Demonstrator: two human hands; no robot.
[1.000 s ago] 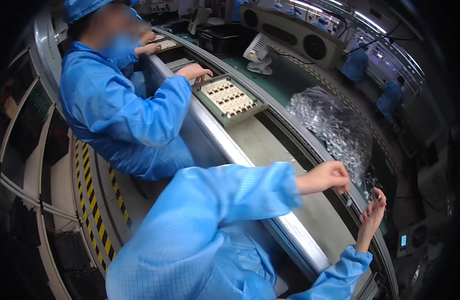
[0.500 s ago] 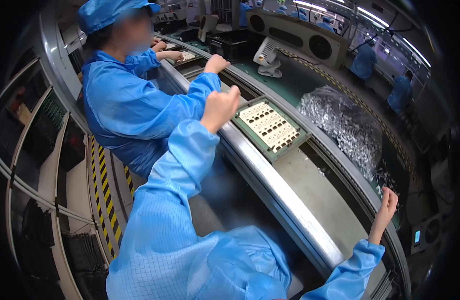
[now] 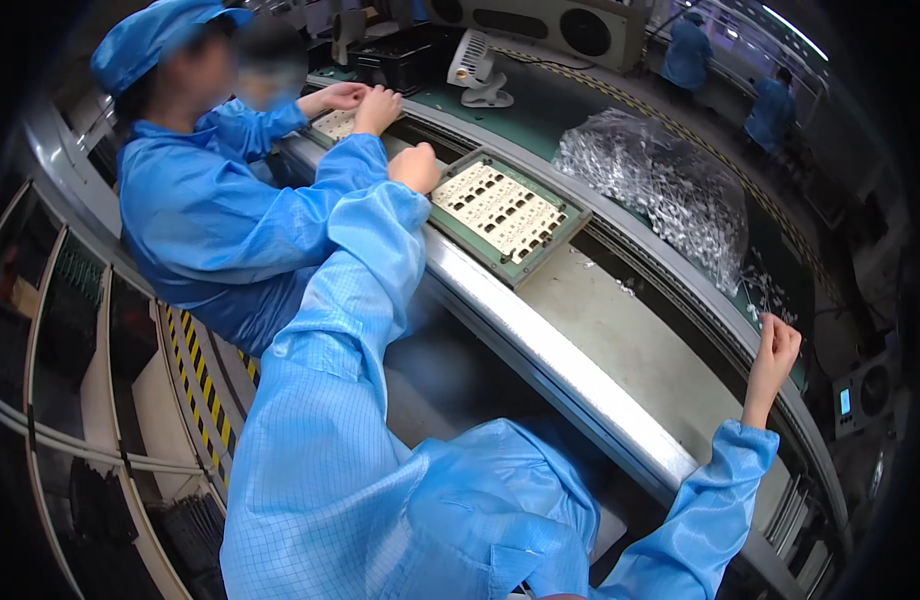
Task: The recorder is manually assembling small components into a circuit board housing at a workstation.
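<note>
My left hand [image 3: 415, 168] is closed, beside the near-left corner of a green-framed tray [image 3: 552, 249]. Its fingertips are turned away, so I cannot see whether it grips the frame or a small part. The tray carries a cream-coloured panel [image 3: 500, 205] with rows of dark cutouts and lies on the conveyor line. Over at the right, my right hand [image 3: 773, 365] has its fingers pressed together at the edge of a loose scatter of small white parts with thin leads [image 3: 765, 290]. Anything between those fingertips is too small to make out.
A clear plastic bag [image 3: 650, 185] full of similar parts lies on the green bench beyond the rail [image 3: 580, 370]. A white fan [image 3: 477, 72] and a black bin [image 3: 405, 55] stand farther back. At my left a co-worker [image 3: 210, 210] in blue handles another panel [image 3: 335, 123].
My left hand has lowered toward the tray's corner. The right hand stays by the scattered parts. The co-worker's hands have come together over their panel, and the whole view has shifted.
</note>
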